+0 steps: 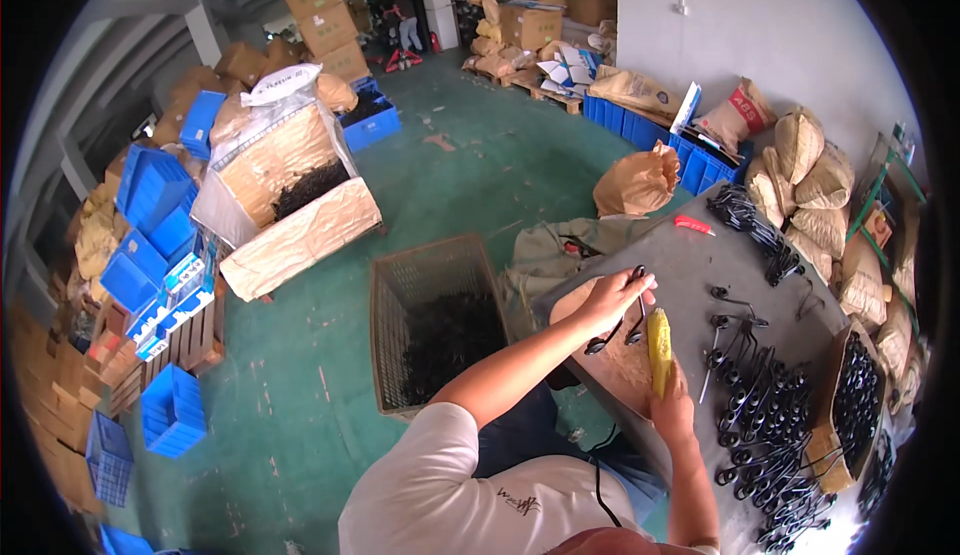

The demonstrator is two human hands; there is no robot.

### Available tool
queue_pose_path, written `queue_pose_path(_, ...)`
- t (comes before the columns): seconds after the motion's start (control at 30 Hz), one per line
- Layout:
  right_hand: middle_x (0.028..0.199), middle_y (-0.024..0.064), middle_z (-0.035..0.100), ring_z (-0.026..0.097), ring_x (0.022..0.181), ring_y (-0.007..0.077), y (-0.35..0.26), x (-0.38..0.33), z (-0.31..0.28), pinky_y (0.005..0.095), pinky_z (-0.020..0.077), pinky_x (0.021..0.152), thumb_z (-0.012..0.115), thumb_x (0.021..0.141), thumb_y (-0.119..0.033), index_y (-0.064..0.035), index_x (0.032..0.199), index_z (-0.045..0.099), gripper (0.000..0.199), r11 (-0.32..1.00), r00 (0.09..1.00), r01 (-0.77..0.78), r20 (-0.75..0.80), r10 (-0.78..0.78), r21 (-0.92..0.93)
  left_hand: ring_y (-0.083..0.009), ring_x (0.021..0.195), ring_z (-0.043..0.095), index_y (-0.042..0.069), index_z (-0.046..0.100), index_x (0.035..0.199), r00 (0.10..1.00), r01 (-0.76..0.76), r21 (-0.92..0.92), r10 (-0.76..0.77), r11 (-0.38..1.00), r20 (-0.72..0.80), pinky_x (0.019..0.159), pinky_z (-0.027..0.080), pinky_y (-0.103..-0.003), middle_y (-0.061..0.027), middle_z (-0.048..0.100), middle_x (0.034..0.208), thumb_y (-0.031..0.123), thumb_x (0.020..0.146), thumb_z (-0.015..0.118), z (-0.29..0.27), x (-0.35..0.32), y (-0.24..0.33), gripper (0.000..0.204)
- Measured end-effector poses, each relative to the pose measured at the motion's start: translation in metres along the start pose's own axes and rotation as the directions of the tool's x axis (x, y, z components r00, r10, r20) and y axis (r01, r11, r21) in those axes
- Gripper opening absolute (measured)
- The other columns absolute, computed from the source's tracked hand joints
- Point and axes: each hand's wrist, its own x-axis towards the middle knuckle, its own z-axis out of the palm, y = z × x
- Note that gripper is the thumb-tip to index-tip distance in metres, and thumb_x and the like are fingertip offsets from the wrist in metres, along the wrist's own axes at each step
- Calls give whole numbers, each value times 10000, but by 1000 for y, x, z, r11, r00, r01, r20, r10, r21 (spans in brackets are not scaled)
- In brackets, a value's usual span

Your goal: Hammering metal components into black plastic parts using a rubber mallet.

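Taking the grey worktable (700, 255) as the mark: off its left edge stands a wire basket (425, 285) of dark parts. Over the table's near end the left hand (612, 298) pinches a black wire clip (625, 317) — fingers closed on it. Just right, the right hand (670, 407) grips a yellow-handled tool (659, 345); farther right lie more black clips (770, 405).

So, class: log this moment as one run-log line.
left hand: holds black wire part | right hand: grips yellow-handled tool | bench: black parts pile

Grey worktable (700, 255), black metal clips (765, 415), perhaps a red cutter (693, 225)
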Motion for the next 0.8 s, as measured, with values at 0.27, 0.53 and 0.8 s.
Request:
queue_pose_path(0.27,824,79,609,552,644,141,1,-25,-38,256,447,572,572,937,-267,25,1145,580,358,-500,844,-428,531,76,753,-95,841,602,9,646,1036,986,7,56,-16,998,163,797,468,-263,-25,700,880,309,1037,500,-5,6,-26,333)
queue_pose_path(0.53,978,123,643,601,690,138,-19,-40,-37,233,502,596,590,926,-122,-27,1276,508,372,-353,793,-436,539,284,828,-130,737,537,44,562,1001,994,-69,378,30,923,108,717,465,-330,-52,589,786,341,996,570,-15,2,-16,297)
queue_pose_path(0.8,855,45,572,510,637,84,-55,-22,-54,213,421,548,549,904,-54,-60,1510,310,652,402,917,-399,350,193,824,-166,754,652,18,623,1014,995,-97,442,87,892,43,701,504,-310,-105,683,823,303,997,569,-24,-6,-13,291)
